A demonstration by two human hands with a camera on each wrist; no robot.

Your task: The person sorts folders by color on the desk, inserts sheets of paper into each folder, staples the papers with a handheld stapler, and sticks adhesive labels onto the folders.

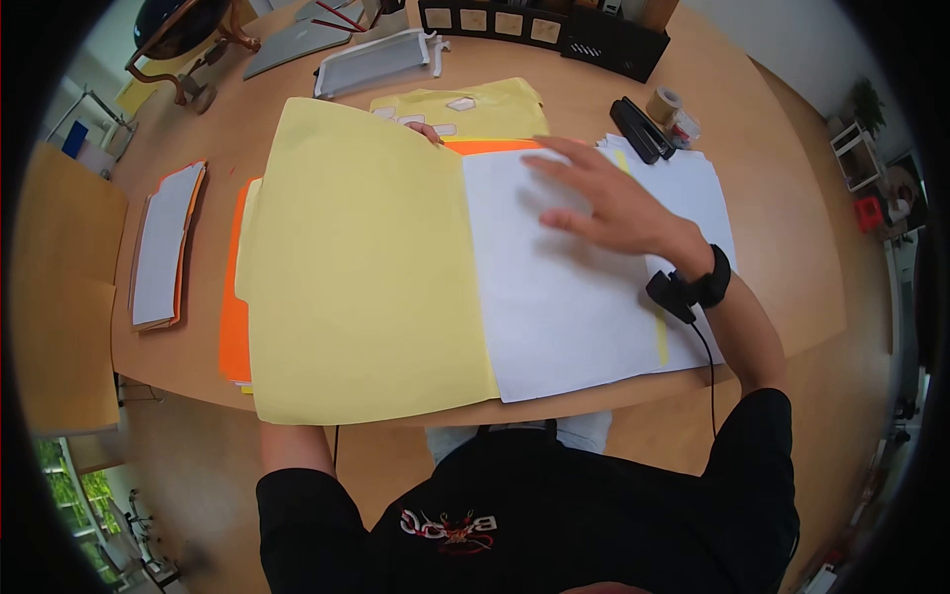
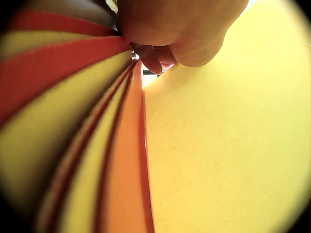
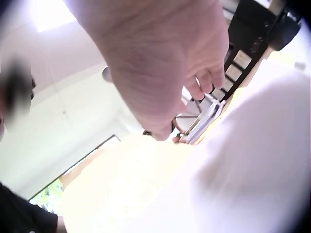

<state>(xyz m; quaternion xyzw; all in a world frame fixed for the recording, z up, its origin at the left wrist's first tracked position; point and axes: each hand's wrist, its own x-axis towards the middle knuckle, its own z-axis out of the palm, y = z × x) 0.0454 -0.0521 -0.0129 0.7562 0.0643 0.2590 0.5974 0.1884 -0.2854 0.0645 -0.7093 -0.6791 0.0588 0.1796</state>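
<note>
A yellow folder (image 1: 366,267) stands with its left cover raised beside a stack of white paper (image 1: 554,287). Behind that cover, the left hand (image 1: 426,132) shows only its fingertips at the top edge in the head view. The left wrist view has the left hand (image 2: 180,29) gripping the yellow cover (image 2: 228,136) near its edge, with orange and yellow folders (image 2: 73,97) fanned beside it. Over the white paper, the right hand (image 1: 614,203) has its fingers spread and holds nothing. In the right wrist view the right hand (image 3: 155,58) is above the white paper (image 3: 252,160).
Another paper stack (image 1: 168,247) lies at the table's left. Toward the back are a crumpled yellow envelope (image 1: 495,104), a wire tray (image 1: 376,64), a laptop (image 1: 297,45) and a black organizer (image 1: 614,45). A black stapler (image 1: 641,129) and tape roll (image 1: 663,104) stand behind the right-hand papers.
</note>
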